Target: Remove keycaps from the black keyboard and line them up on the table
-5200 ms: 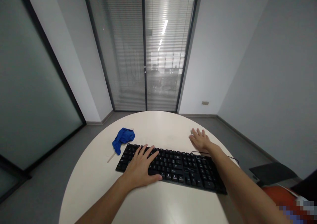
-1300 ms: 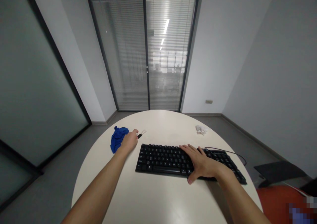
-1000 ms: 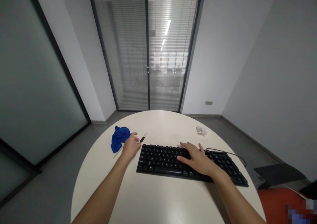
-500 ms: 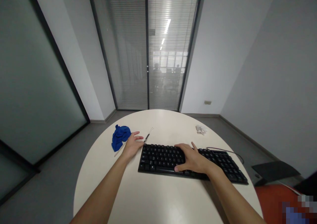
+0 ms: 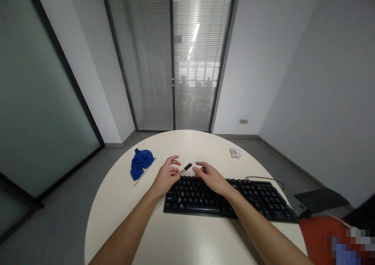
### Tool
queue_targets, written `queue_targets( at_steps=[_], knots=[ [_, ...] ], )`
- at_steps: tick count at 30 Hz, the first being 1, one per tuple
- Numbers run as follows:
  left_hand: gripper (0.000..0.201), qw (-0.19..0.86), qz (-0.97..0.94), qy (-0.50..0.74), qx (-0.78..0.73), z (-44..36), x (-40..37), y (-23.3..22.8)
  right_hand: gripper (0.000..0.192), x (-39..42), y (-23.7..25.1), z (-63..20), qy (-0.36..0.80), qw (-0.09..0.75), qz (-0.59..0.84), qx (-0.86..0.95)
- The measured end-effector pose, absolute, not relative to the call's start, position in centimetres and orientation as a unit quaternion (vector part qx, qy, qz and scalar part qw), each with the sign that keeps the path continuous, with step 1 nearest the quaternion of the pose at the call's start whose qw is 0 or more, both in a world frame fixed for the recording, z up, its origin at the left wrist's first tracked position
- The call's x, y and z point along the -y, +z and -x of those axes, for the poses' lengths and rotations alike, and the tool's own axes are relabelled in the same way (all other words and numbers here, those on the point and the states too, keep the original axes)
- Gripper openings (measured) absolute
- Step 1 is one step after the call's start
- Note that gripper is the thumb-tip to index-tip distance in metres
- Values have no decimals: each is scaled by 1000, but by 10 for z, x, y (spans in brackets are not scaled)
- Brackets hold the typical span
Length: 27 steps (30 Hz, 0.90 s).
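My left hand (image 5: 167, 178) pinches one end of a wire keycap puller (image 5: 188, 166), which has a black middle grip and thin wire ends. It is held up just behind the top left corner of a black keyboard (image 5: 202, 209). My right hand (image 5: 211, 177) hovers over the keyboard's upper rows with fingers apart and slightly bent. Its fingertips are close to the puller's far wire end; whether they touch it I cannot tell. The keyboard lies flat, its middle partly covered by my right hand and forearm.
A crumpled blue cloth (image 5: 141, 161) lies at the left of the round white table (image 5: 187, 144), with a thin pale stick (image 5: 143, 174) along its edge. Crumpled white material (image 5: 236, 153) sits at the back right. The keyboard's cable (image 5: 265, 177) curves over the right edge. A red chair (image 5: 316, 233) stands at right.
My left hand has moved right and lifted the keycap puller off the table. My right hand has shifted left, from the keyboard's middle towards the puller.
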<state>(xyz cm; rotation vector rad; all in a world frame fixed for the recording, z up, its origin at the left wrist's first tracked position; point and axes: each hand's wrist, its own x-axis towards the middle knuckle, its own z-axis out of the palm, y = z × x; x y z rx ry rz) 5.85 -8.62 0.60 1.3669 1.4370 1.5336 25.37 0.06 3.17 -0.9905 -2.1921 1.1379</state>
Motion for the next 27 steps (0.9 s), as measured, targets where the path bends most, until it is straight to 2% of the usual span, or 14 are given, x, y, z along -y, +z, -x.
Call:
queue_targets(
  at_steps=[2, 5, 10, 12, 15, 19, 22, 27],
  knots=[
    [57, 328, -528, 581, -526, -64, 88, 8, 63, 0, 30, -241, 507, 248, 315, 763],
    [59, 343, -546, 579, -499, -66, 90, 9, 53, -1, 25, -230, 568, 275, 254, 733],
    [61, 315, -578, 527, -537, -49, 94, 7, 47, -3, 11, -231, 560, 319, 244, 724],
    [61, 309, -605, 463, -569, -35, 98, 6, 47, -4, 7, -235, 561, 323, 247, 721],
    [63, 349, -614, 387, -593, -14, 105, 3, 47, -5, 4, -239, 560, 328, 253, 717],
    [66, 429, -584, 359, -588, -1, 109, -1, 49, -8, 3, -242, 565, 326, 282, 703],
    [66, 505, -543, 364, -563, -3, 109, -2, 52, -12, 2, -243, 559, 334, 293, 700],
    [67, 540, -511, 398, -538, -17, 106, -3, 57, -18, 0, -247, 561, 332, 323, 685]
  ],
)
